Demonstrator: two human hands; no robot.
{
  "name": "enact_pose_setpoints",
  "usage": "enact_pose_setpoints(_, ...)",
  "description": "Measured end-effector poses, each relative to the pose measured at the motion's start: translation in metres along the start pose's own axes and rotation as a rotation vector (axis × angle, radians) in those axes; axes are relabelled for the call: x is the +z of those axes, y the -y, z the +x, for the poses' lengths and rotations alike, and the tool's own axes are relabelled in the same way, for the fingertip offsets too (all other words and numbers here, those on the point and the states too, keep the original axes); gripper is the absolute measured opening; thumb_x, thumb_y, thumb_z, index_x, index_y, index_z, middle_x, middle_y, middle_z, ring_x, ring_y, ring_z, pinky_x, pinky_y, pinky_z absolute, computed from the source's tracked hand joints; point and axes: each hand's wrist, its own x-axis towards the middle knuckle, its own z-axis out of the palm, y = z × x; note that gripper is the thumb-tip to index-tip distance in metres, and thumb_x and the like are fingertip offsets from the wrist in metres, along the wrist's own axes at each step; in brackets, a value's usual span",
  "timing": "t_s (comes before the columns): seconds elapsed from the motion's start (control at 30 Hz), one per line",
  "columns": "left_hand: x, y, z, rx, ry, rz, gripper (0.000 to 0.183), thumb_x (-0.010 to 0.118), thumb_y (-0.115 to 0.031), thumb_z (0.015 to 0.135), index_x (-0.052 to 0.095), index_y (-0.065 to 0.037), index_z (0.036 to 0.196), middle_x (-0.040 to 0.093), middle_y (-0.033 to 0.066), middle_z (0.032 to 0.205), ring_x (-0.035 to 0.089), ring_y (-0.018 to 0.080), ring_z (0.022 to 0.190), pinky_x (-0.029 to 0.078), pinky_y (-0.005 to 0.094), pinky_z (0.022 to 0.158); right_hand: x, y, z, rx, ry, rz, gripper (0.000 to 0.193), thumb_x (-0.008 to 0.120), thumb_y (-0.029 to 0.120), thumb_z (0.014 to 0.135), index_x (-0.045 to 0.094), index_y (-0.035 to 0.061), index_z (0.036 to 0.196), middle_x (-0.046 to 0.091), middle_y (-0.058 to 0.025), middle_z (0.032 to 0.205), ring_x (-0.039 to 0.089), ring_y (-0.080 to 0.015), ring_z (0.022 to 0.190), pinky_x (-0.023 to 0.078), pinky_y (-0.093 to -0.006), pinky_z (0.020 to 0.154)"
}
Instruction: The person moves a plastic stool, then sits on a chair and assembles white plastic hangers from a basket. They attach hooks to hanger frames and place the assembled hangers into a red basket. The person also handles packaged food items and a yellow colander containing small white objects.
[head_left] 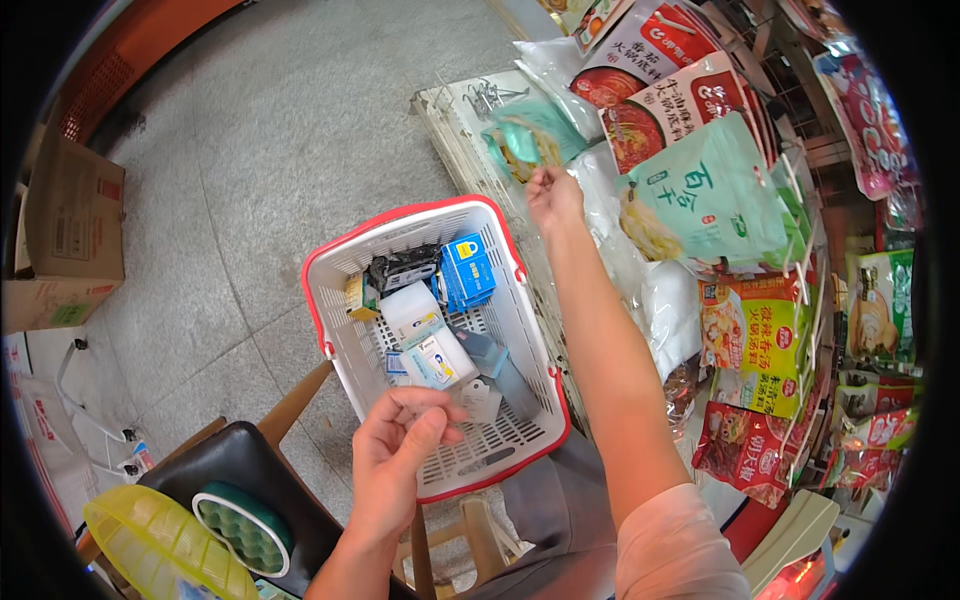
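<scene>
My right hand (553,195) reaches forward over the edge of a display. Its fingers pinch the near edge of a clear and mint-green pouch (527,140) with pale yellowish pieces inside. Nearer to me, my left hand (400,440) hovers above the front of a white plastic basket (355,390) with a red rim. Its fingers are curled toward the thumb and slightly blurred; what they hold, if anything, I cannot make out. Inside the basket lie blue packets (467,272), white wrapped packs (435,358), a black-wrapped item (403,268) and a grey-blue item (515,385).
On the right, a rack holds a larger mint-green pouch (700,195), red-and-white soup-base packets (680,105), yellow packets (750,340) and red packets (745,450). At lower left, a black-seated chair (180,460) bears a yellow basket (150,540) and a green item (243,527). A cardboard box (75,220) stands far left.
</scene>
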Motion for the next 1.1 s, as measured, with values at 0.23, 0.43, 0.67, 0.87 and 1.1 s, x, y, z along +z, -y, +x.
enact_pose_setpoints(0.23, -0.006, 0.002, 0.007, 0.072, -0.104, -0.073, 0.059, 0.056, -0.042, 0.099, 0.045, 0.003, 0.135, 0.054, 0.0199, 0.134, 0.06, 0.0275, 0.115, 0.052, 0.0404, 0.093, 0.014, 0.014, -0.234, 0.058, 0.316, -0.29, 0.012, 0.047, 0.009, 0.102, 0.053, -0.0009, 0.104, 0.064, -0.0125, 0.094, 0.065, -0.0234, 0.083, 0.055, -0.0371, 0.078)
enact_pose_setpoints(0.43, -0.012, -0.008, 0.006, -0.108, 0.181, -0.148, 0.057, 0.066, -0.028, 0.094, 0.044, 0.004, 0.137, 0.062, 0.0172, 0.122, 0.067, 0.025, 0.103, 0.061, 0.0395, 0.081, -0.028, 0.028, -0.369, 0.113, 0.613, -0.563, 0.019, 0.046, 0.015, 0.105, 0.054, -0.0011, 0.111, 0.066, -0.0115, 0.099, 0.067, -0.0189, 0.083, 0.055, -0.0339, 0.077)
enact_pose_setpoints(0.67, 0.001, -0.001, -0.004, 0.018, 0.225, 0.052, 0.065, 0.077, -0.006, 0.083, 0.044, 0.003, 0.138, 0.064, 0.0157, 0.121, 0.065, 0.0226, 0.107, 0.057, 0.0363, 0.086, -0.042, 0.053, -0.368, -0.108, 0.357, -0.867, 0.026, 0.06, 0.024, 0.1, 0.055, 0.0001, 0.109, 0.064, -0.0107, 0.112, 0.063, -0.0127, 0.101, 0.051, -0.029, 0.088)
enact_pose_setpoints(0.87, 0.014, 0.009, -0.01, 0.106, 0.386, 0.231, 0.071, 0.08, -0.009, 0.081, 0.043, 0.002, 0.141, 0.057, 0.0157, 0.131, 0.06, 0.0214, 0.115, 0.051, 0.0345, 0.095, -0.006, 0.07, -0.347, -0.198, 0.111, -0.301, 0.032, 0.067, 0.016, 0.095, 0.059, 0.0004, 0.122, 0.065, -0.0064, 0.119, 0.06, -0.0142, 0.107, 0.046, -0.0319, 0.096)
enact_pose_setpoints(1.1, 0.009, 0.01, -0.006, 0.174, 0.368, 0.166, 0.073, 0.077, -0.021, 0.086, 0.039, 0.001, 0.145, 0.049, 0.0209, 0.141, 0.061, 0.0274, 0.116, 0.051, 0.0397, 0.096, 0.006, 0.094, -0.3, -0.608, -0.06, -0.261, 0.028, 0.065, 0.011, 0.096, 0.059, -0.0019, 0.12, 0.066, -0.0068, 0.116, 0.06, -0.0148, 0.103, 0.046, -0.0318, 0.093)
